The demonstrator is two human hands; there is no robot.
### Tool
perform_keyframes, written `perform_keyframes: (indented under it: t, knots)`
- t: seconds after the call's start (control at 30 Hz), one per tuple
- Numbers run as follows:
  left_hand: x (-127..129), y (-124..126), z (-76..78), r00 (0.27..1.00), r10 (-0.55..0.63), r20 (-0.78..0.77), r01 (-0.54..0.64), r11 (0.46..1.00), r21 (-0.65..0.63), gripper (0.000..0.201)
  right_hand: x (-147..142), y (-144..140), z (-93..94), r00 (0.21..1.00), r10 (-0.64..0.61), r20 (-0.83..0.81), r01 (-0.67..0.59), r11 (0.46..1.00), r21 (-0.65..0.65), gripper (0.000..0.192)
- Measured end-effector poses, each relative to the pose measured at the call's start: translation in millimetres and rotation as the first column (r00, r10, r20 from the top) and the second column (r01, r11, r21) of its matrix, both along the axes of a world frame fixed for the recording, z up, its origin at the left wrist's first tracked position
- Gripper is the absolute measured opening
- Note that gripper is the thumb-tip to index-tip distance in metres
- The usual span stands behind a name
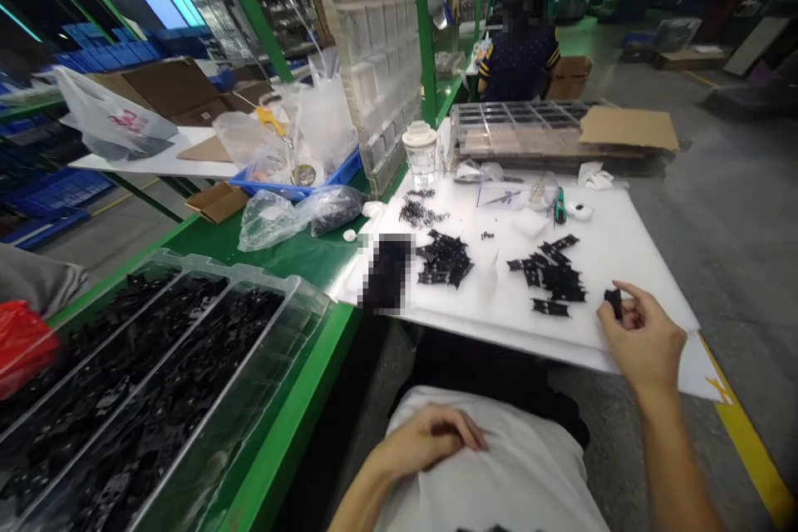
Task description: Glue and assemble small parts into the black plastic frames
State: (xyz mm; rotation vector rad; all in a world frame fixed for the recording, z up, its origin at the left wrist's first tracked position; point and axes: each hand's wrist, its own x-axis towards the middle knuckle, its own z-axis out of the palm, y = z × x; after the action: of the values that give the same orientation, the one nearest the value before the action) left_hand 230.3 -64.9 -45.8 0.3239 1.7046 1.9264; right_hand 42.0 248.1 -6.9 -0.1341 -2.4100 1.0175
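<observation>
Black plastic part [614, 302] sits pinched in your right hand [642, 337], fingers curled round it, at the white board's [629, 237] near edge, just beside the pile of black parts [552, 274]. Your left hand [430, 438] rests loosely curled and empty on your lap, well off that board.

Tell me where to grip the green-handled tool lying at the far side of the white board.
Take the green-handled tool by its green handle, coming down from above with fingers across its width. It lies flat on the white board, so only its top and sides are free. Its tip is too small to judge.
</observation>
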Motion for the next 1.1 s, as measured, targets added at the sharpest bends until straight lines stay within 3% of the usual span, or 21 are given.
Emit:
perform_keyframes:
  t: [0.17,0.37,0.53,0.7,0.83,1.0,1.1]
  knots:
    - [-0.6,17.4,-15.8,0.975,0.222,0.001,-0.219,0.962,-0.163,0.029,-1.3,4.8,0.8,0.999,0.031,0.011,-0.032,0.998,0.05,0.047]
    - [-6.9,7.6,-0.2,1.0,0.021,-0.02,-0.026,0.958,-0.284,0.021,1.5,5.7,4.1,0.999,0.046,0.002,-0.046,0.998,0.045,0.049]
    - [-4.2,-7.1,-2.1,0.999,0.022,-0.026,-0.031,0.902,-0.432,0.022,2.4,4.9,5.2,0.999,0.041,-0.001,-0.041,0.999,0.016,0.048]
    - [-12.3,6.7,6.1,0.996,-0.071,-0.06,0.039,0.904,-0.426,0.026,4.8,1.5,5.4,1.0,0.011,-0.007,-0.011,0.999,-0.05,0.053]
    - [-33.0,18.8,10.7,0.984,-0.162,-0.074,0.115,0.895,-0.43,0.028,6.3,-0.7,7.2,1.0,-0.002,0.002,0.002,0.985,-0.171,0.062]
    - [-57.1,23.0,12.9,0.987,-0.145,-0.064,0.099,0.877,-0.47,0.028,9.4,-7.1,24.4,0.999,0.009,0.042,0.005,0.95,-0.313,0.055]
    - [-60.6,20.1,32.3,0.997,-0.046,-0.06,0.01,0.868,-0.496,0.022,12.7,-14.9,41.9,0.999,0.005,0.041,0.009,0.94,-0.341,0.054]
